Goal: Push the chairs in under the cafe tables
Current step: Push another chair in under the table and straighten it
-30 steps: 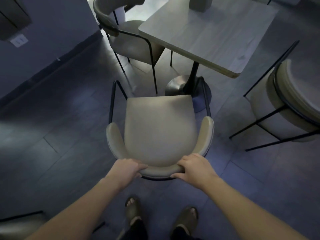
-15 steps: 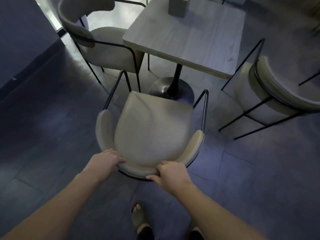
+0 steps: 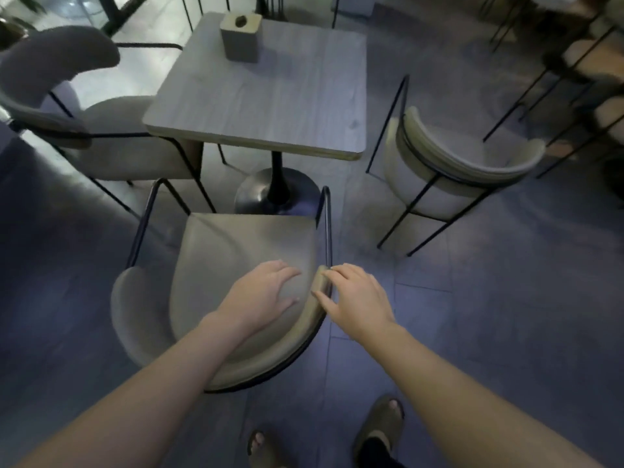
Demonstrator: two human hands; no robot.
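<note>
A beige padded chair (image 3: 233,251) with a black wire frame stands in front of me, its seat facing a square grey cafe table (image 3: 270,96). The seat's front edge reaches the table's round black foot (image 3: 277,194) and lies short of the tabletop edge. My left hand (image 3: 260,295) is over the right part of the seat, fingers apart, holding nothing. My right hand (image 3: 358,295) is just outside the right end of the curved backrest; its spread fingertips touch the pad without gripping it.
A second chair (image 3: 111,140) is tucked against the table's left side. A third chair (image 3: 456,163) stands pulled out on the right. A small box (image 3: 241,37) sits on the table. More chair legs fill the far right. My sandalled feet (image 3: 381,430) are behind the chair.
Both hands have let go of the back of the backrest and shifted right. The left hand is now over the seat, the right beside the backrest's end. The view has tilted up toward the table.
</note>
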